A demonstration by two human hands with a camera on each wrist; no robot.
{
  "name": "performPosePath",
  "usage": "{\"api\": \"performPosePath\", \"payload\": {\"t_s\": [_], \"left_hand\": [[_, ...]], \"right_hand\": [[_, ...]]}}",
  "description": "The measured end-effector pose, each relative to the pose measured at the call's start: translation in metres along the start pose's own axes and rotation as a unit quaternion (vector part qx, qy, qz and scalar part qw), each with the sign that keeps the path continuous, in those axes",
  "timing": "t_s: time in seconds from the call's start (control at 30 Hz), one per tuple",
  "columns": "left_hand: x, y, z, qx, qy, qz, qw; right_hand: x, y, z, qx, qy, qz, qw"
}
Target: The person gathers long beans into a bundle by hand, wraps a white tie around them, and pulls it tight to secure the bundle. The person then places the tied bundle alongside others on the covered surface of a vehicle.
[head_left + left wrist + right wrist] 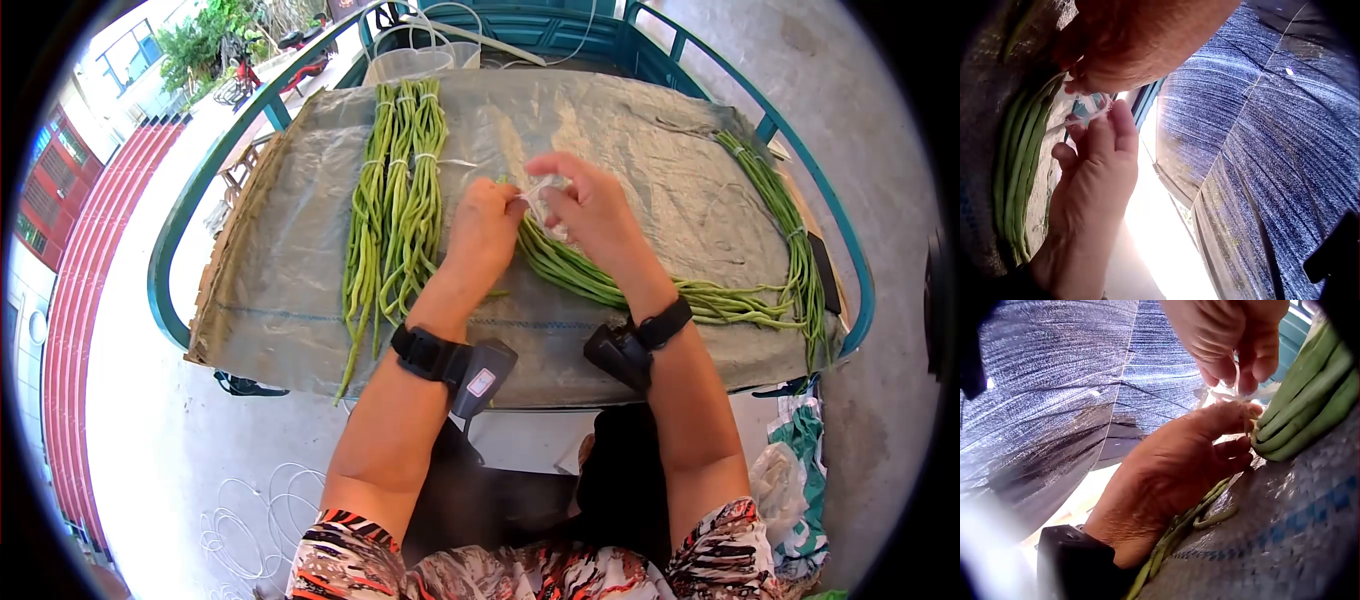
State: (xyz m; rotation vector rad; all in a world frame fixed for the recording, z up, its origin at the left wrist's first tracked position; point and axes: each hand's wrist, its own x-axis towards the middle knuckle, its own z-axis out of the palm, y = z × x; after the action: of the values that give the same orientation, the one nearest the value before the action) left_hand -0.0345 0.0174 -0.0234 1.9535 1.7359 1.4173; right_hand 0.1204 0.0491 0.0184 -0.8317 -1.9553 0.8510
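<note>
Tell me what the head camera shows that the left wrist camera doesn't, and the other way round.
Only the head view shows the tied bean bundles at the left of the grey woven sheet, another bean bunch along its right edge, and the teal frame. Only the left wrist view shows a blue-grey streaked surface filling its right side. Both show the left hand and right hand pinching a white tie strip over the bean bundle lying on the sheet.
</note>
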Motion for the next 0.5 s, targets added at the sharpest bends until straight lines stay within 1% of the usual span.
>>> {"api": "performPosePath", "payload": {"t_s": [0.03, 0.13, 0.23, 0.33, 0.43, 0.5], "left_hand": [[0.0, 0.002, -0.001, -0.001, -0.006, -0.002, 1.0], [-0.002, 0.008, -0.003, 0.023, -0.004, -0.015, 1.0], [-0.002, 0.004, 0.0, -0.032, 0.035, -0.029, 0.998], [0.001, 0.004, -0.001, -0.048, 0.024, -0.071, 0.996], [0.002, 0.006, -0.001, -0.124, 0.008, -0.125, 0.984], [0.002, 0.001, 0.001, -0.134, 0.008, -0.122, 0.983]], "right_hand": [[0.001, 0.006, 0.002, -0.026, -0.015, -0.023, 0.999], [0.003, 0.021, 0.009, 0.009, -0.007, -0.058, 0.998], [0.004, 0.024, 0.004, -0.004, -0.029, 0.002, 1.0], [0.004, 0.031, 0.004, -0.133, -0.027, -0.036, 0.99], [0.003, 0.033, 0.005, -0.158, -0.014, -0.077, 0.984], [0.003, 0.03, 0.011, -0.107, 0.008, -0.059, 0.992]]}}
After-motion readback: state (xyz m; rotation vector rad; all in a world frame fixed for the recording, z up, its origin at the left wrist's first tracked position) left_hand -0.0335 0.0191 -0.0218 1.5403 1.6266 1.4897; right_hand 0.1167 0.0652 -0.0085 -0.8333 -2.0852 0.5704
